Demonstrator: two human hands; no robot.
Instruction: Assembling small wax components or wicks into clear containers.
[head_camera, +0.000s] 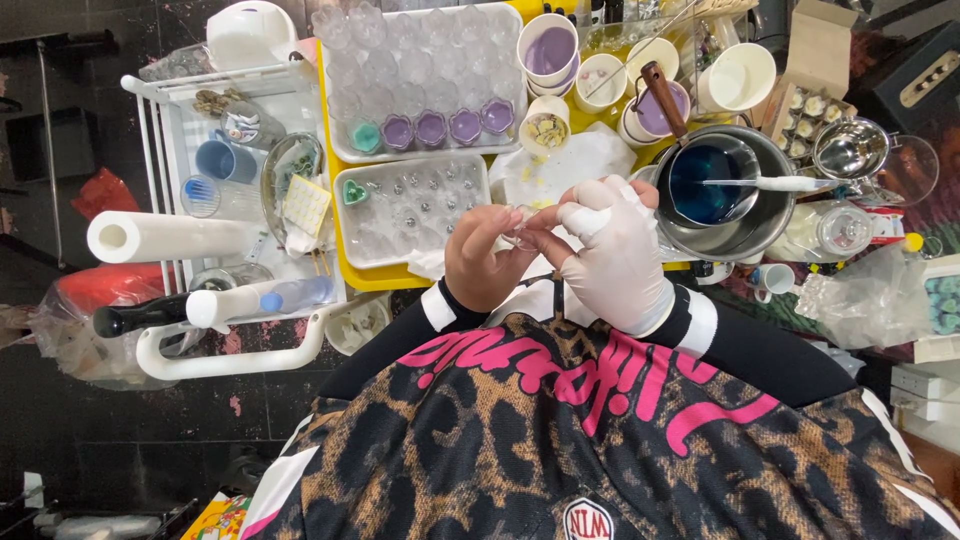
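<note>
My bare left hand (483, 262) and my white-gloved right hand (617, 255) meet close to my chest, above the front edge of a yellow tray (385, 277). Between their fingertips they pinch a small clear cup (521, 230). Just right of my right hand stands a metal pot of blue liquid (706, 186) with a white spoon (785, 184) lying across its rim. Left of my hands lies a clear tray of small empty cups (412, 205).
Behind it a larger tray of clear cups (420, 75) has a few filled purple and teal. White cups of purple liquid (548, 50) stand at the back. A paper towel roll (165, 238) and bottles lie on a white cart (235, 355) to the left.
</note>
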